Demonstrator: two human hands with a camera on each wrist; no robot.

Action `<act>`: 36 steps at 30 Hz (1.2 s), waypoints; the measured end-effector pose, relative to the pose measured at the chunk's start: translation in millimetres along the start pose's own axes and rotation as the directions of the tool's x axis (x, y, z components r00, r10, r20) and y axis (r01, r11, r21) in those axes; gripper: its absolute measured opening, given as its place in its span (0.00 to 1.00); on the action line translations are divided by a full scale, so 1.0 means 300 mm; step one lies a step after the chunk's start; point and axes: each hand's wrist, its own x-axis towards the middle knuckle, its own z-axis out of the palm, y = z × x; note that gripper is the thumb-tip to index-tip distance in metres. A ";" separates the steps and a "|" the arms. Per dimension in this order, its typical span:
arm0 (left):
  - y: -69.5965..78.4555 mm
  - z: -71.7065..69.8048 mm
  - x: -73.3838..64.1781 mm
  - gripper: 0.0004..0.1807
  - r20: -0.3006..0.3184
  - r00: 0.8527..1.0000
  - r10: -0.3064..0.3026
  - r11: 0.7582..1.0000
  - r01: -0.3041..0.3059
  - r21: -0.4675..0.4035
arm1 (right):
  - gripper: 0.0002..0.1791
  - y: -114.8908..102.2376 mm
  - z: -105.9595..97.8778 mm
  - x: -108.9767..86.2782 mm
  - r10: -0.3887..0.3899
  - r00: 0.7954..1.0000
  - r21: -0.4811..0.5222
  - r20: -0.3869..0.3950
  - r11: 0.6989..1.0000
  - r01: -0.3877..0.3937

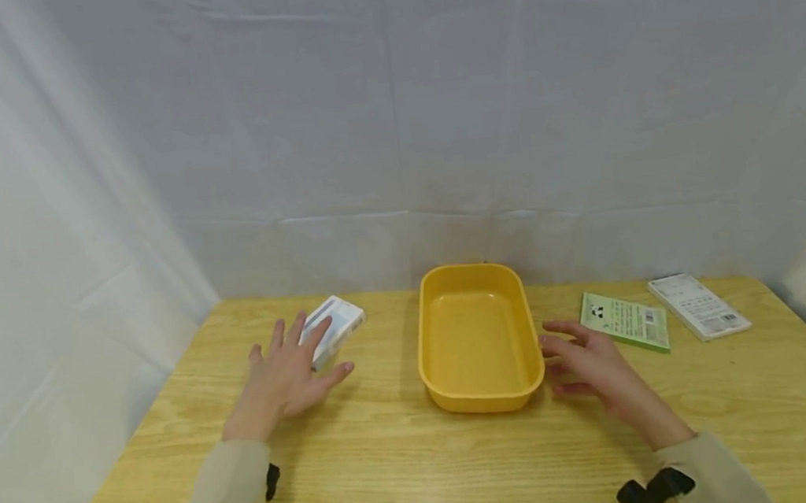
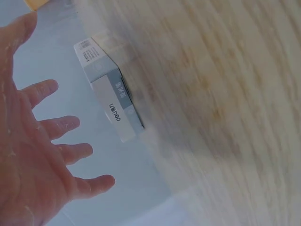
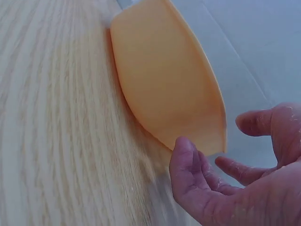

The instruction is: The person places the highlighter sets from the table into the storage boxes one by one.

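Observation:
My left hand (image 1: 292, 375), fingers spread, hovers just in front of a small white and blue box (image 1: 338, 328) on the table. In the left wrist view, that box (image 2: 113, 101) shows its printed sides and stands apart from the fingertips. To the right, my right hand (image 1: 593, 367) has its fingers loosely bent right beside a yellow plastic tub (image 1: 486, 403), holding nothing. Its fingertips are close to the tub's right wall (image 3: 169, 80) in the right wrist view. Nothing lies inside the tub.
A green packet with a panda print (image 1: 625, 321) lies behind my right hand. Farther right is a white printed box (image 1: 699, 307). All sit on a wooden table (image 1: 392, 473), with a pale curtain (image 1: 435, 122) along its back edge and sides.

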 end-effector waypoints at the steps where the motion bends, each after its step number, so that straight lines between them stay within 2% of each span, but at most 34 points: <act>1: -0.002 0.000 0.006 0.48 0.007 1.000 -0.001 1.000 0.001 -0.003 | 0.39 -0.001 -0.001 0.002 0.022 1.000 0.027 0.007 0.999 -0.022; 6: -0.014 -0.004 0.039 0.47 0.040 0.999 -0.009 1.000 0.009 -0.004 | 0.40 -0.010 -0.006 0.015 0.089 0.994 0.116 0.068 0.988 -0.097; 12: -0.028 -0.012 0.075 0.45 0.046 0.999 0.006 1.000 -0.006 -0.002 | 0.37 -0.026 -0.012 0.037 0.097 0.987 0.194 0.131 0.973 -0.122; 27: -0.048 -0.001 0.143 0.41 0.148 0.989 0.004 0.999 0.003 -0.049 | 0.35 -0.048 -0.014 0.062 0.103 0.983 0.292 0.152 0.945 -0.144; 36: -0.047 0.009 0.157 0.38 0.157 0.987 0.027 0.997 -0.016 -0.074 | 0.36 -0.044 -0.025 0.067 0.101 0.976 0.327 0.195 0.931 -0.162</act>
